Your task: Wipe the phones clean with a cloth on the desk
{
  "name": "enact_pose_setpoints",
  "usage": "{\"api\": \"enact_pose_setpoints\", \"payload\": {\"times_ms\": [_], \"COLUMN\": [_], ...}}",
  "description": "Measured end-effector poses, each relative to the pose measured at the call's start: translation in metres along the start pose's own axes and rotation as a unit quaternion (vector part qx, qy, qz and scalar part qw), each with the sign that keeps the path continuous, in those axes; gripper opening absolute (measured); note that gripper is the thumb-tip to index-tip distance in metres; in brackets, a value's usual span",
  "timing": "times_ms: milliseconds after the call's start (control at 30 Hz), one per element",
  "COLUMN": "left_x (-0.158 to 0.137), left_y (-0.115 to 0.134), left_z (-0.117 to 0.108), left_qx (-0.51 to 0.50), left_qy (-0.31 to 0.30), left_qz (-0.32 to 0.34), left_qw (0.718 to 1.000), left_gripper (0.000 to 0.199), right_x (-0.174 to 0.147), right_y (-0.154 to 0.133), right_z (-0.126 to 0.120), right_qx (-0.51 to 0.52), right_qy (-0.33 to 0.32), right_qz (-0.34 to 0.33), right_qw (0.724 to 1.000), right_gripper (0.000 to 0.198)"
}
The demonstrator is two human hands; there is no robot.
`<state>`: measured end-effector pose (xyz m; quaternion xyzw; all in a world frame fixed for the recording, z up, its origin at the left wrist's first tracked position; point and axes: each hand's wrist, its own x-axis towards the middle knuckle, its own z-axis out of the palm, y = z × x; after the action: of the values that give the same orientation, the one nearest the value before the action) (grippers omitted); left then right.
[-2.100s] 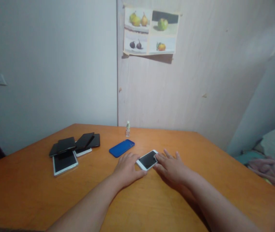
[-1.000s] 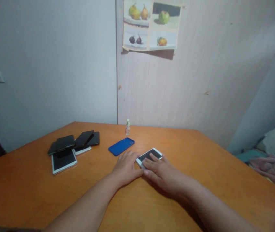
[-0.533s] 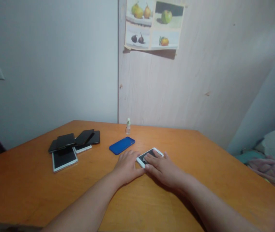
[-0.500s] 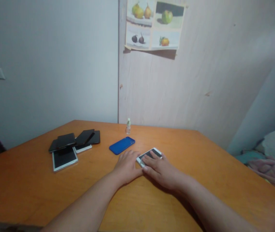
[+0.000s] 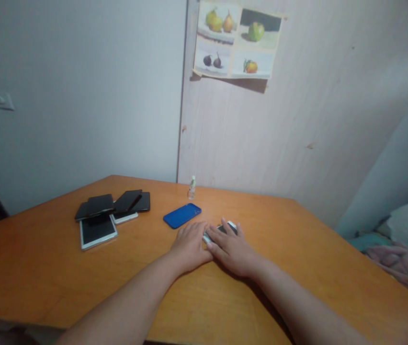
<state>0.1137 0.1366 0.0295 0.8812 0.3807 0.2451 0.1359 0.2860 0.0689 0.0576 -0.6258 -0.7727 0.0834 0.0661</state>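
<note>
A white smartphone (image 5: 232,224) with a dark screen lies flat on the wooden table, largely covered by my right hand (image 5: 232,251). That hand is open, its fingers spread across the screen. My left hand (image 5: 189,247) rests on the tabletop at the phone's left end, fingers stretched out and thumb pointing toward the right hand. Whether its fingertips press on the phone's edge I cannot tell. Just beyond the left hand lies a blue phone case (image 5: 182,215), apart from both hands.
At the left, several black and white devices overlap in a pile, with a white tablet (image 5: 98,231) in front. A small clear bottle (image 5: 192,188) stands near the table's (image 5: 204,306) back edge. Fruit pictures (image 5: 238,43) hang on the wall; bedding (image 5: 405,254) is at the right.
My right hand has slid slightly left over the phone, covering more of its screen. The left hand stays nearly in place. The camera view has tilted a little.
</note>
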Motion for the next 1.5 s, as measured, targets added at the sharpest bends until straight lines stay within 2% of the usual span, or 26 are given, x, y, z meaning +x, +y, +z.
{"api": "enact_pose_setpoints", "payload": {"times_ms": [33,100,233,300,367,467,533,600,700,767,833,933,1000,1067,1200,1267,1333,1433,1500], "left_x": [0.000,0.000,-0.001,0.000,0.000,0.000,0.000,0.000,0.000,0.000,0.000,0.000,0.000,0.000,0.000,0.000,0.000,0.000,0.000], "left_y": [0.000,0.000,0.003,0.003,0.003,0.001,0.000,-0.001,0.000,0.001,0.001,0.000,-0.001,-0.001,0.000,0.000,0.000,-0.001,-0.001], "left_z": [0.000,0.000,-0.003,-0.003,-0.003,-0.002,-0.001,-0.002,-0.003,-0.003,-0.002,-0.001,-0.001,-0.001,-0.002,-0.002,-0.002,-0.002,-0.002], "left_qx": [-0.002,-0.004,-0.004,-0.004,-0.003,0.002,0.003,0.001,-0.004,-0.004,-0.003,0.002,0.005,0.006,0.003,0.003,0.005,0.010,0.012], "left_qy": [0.001,-0.004,-0.013,-0.016,-0.019,-0.019,-0.018,-0.020,-0.024,-0.023,-0.018,-0.012,-0.012,-0.012,-0.016,-0.018,-0.013,-0.011,-0.013], "left_qz": [-0.003,-0.011,-0.028,-0.032,-0.028,-0.020,-0.017,-0.017,-0.021,-0.023,-0.016,-0.008,-0.008,-0.007,-0.010,-0.011,-0.006,-0.001,-0.001], "left_qw": [1.000,1.000,1.000,0.999,0.999,1.000,1.000,1.000,0.999,0.999,1.000,1.000,1.000,1.000,1.000,1.000,1.000,1.000,1.000], "left_gripper": [0.067,0.076,0.091,0.092,0.090,0.080,0.077,0.081,0.091,0.092,0.088,0.080,0.076,0.078,0.085,0.085,0.082,0.074,0.070], "right_x": [0.000,0.002,0.009,0.008,0.003,-0.004,-0.006,-0.004,0.000,-0.002,-0.007,-0.016,-0.018,-0.017,-0.012,-0.014,-0.017,-0.023,-0.025], "right_y": [-0.002,0.004,0.031,0.034,0.026,0.004,-0.002,0.004,0.026,0.036,0.032,0.013,0.003,0.004,0.027,0.032,0.026,0.008,0.002], "right_z": [0.000,0.001,-0.001,-0.002,-0.003,-0.004,-0.004,-0.004,-0.004,-0.003,-0.003,-0.004,-0.005,-0.005,-0.005,-0.005,-0.006,-0.007,-0.009], "right_qx": [0.005,0.005,-0.030,-0.041,-0.031,0.005,0.017,0.009,-0.029,-0.042,-0.031,0.003,0.017,0.014,-0.029,-0.041,-0.032,0.000,0.012], "right_qy": [-0.004,0.000,0.033,0.035,0.023,-0.006,-0.015,-0.007,0.026,0.040,0.036,0.012,-0.003,-0.006,0.030,0.038,0.028,0.003,-0.006], "right_qz": [-0.015,0.002,0.142,0.166,0.122,0.000,-0.039,-0.006,0.112,0.147,0.112,-0.006,-0.052,-0.037,0.095,0.120,0.087,-0.020,-0.062], "right_qw": [1.000,1.000,0.989,0.985,0.992,1.000,0.999,1.000,0.993,0.987,0.993,1.000,0.998,0.999,0.995,0.991,0.995,1.000,0.998], "right_gripper": [0.065,0.066,0.066,0.066,0.066,0.064,0.063,0.062,0.061,0.061,0.059,0.056,0.056,0.056,0.061,0.064,0.063,0.057,0.055]}}
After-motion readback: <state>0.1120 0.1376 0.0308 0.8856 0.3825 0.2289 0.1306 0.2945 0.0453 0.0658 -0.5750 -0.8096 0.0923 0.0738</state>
